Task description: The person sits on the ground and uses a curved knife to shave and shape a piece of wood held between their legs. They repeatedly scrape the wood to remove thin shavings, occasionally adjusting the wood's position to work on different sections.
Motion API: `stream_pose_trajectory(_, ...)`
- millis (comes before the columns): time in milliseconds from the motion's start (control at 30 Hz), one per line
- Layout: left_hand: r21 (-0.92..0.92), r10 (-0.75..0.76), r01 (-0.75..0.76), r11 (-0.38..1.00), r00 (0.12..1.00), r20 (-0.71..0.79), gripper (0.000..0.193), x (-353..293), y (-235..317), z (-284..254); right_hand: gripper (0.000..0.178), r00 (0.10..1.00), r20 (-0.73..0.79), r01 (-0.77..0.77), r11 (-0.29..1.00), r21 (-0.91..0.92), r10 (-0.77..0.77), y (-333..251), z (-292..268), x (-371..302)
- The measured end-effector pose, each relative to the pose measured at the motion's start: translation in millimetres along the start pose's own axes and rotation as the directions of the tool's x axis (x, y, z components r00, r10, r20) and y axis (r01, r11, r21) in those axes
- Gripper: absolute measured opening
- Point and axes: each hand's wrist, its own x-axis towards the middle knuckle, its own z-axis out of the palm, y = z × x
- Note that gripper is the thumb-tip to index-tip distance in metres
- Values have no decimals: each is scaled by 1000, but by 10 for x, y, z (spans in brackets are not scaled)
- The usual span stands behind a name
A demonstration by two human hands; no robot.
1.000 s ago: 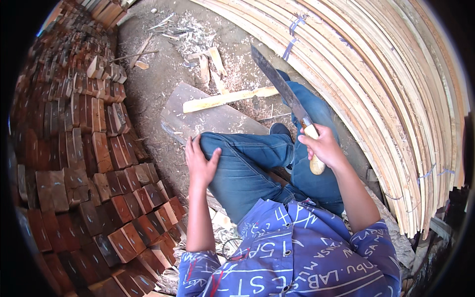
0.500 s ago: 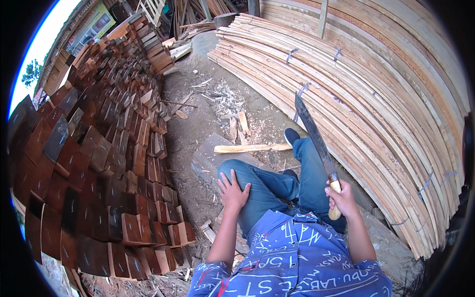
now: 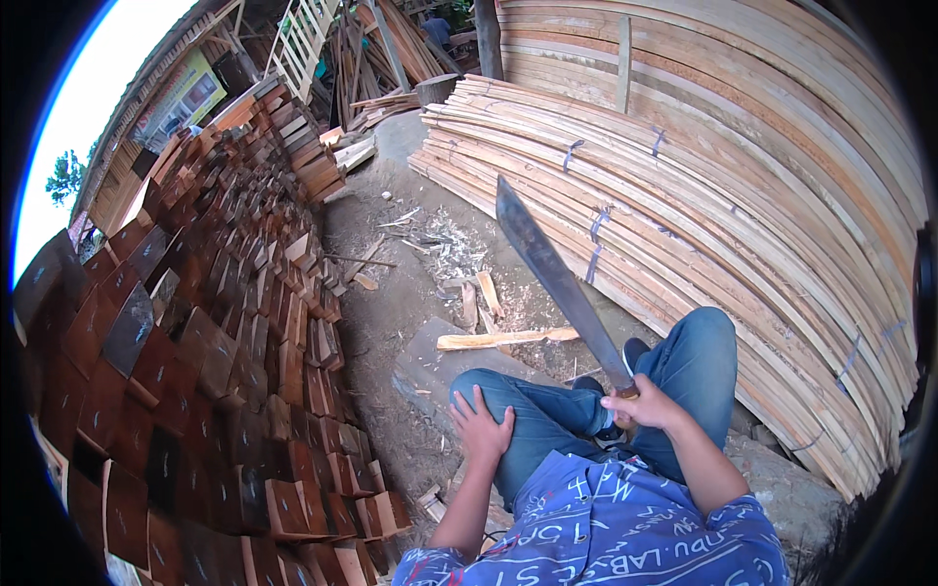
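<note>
My right hand (image 3: 649, 406) is wrapped round the wooden handle of a machete (image 3: 559, 269). Its long dark blade points up and to the left, over the ground between my legs and the long strips. Flat on my left knee rests my left hand (image 3: 483, 426), its fingers spread and holding nothing. Ahead of that knee a pale split stick of wood (image 3: 508, 338) lies across a flat grey slab (image 3: 418, 361). The blade passes above the stick's right end.
A high stack of reddish-brown wood blocks (image 3: 186, 361) fills the left side. Tied bundles of long pale wood strips (image 3: 674, 234) curve along the right. Wood chips (image 3: 454, 259) and short offcuts (image 3: 489, 293) litter the dirt ahead. A stump (image 3: 437, 90) stands farther back.
My right hand has moved left and inward, swinging the machete's blade left. My right knee has come up and outward. The left hand stays on the left knee.
</note>
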Motion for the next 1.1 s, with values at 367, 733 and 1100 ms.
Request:
stream_pose_trajectory(367, 6, -67, 68, 998, 997, -22, 88, 119, 5, 105, 21, 890, -109, 197, 588, -784, -443, -314, -216, 254)
stream_pose_trajectory(733, 89, -154, 156, 984, 988, -29, 84, 194, 270, 128, 19, 918, -223, -59, 442, -895, -329, -82, -1626, 1797)
stream_pose_trajectory(1100, 209, -191, 201, 957, 979, -67, 81, 250, 493, 149, 10, 955, -80, -13, 230, -973, -285, 257, -1996, 1873)
